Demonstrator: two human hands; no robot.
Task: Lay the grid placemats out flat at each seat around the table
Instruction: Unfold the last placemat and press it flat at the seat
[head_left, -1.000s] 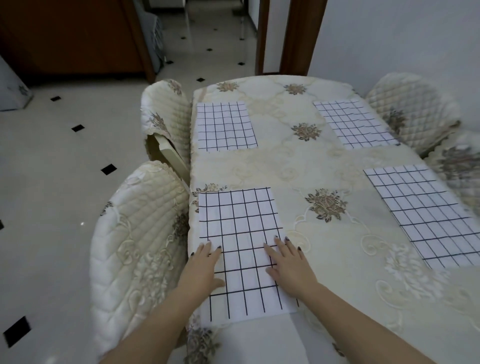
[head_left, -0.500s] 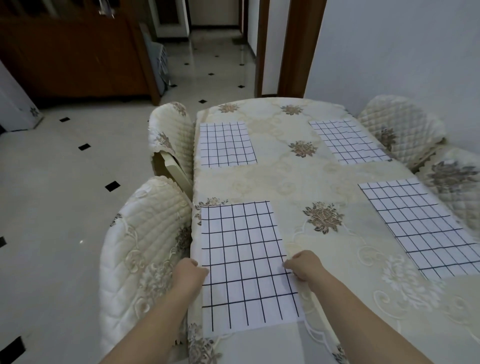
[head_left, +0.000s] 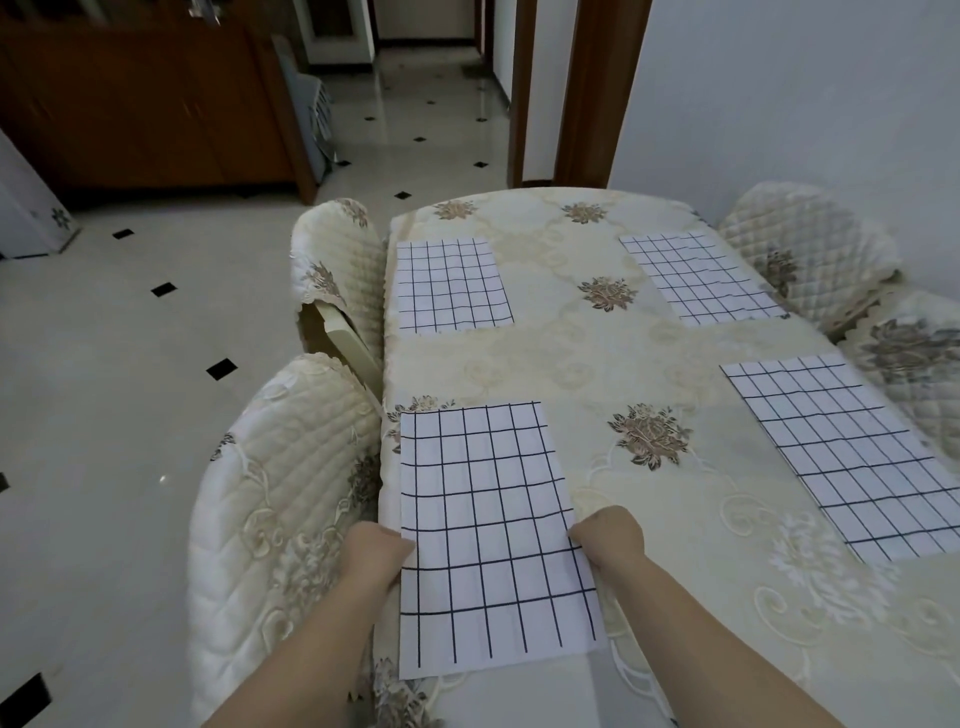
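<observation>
A white placemat with a black grid (head_left: 488, 519) lies flat at the near-left seat of the table (head_left: 545, 358), which has a cream floral cloth. My left hand (head_left: 376, 558) is curled at the mat's left edge and my right hand (head_left: 610, 540) at its right edge. Both hold the edges, and the fingertips are hidden. Another grid mat (head_left: 449, 286) lies flat at the far-left seat. One more (head_left: 701, 278) lies at the far right, slightly rippled. A further mat (head_left: 841, 447) lies at the near right.
Quilted cream chairs stand close to the table: near left (head_left: 280, 493), far left (head_left: 337, 260), far right (head_left: 805, 249) and near right (head_left: 914, 364). A dark wooden cabinet (head_left: 145, 104) and a door frame (head_left: 587, 93) are beyond. Tiled floor lies to the left.
My hands went from lying flat on the near-left mat to curled at its two side edges. The view has tilted up, showing more of the room.
</observation>
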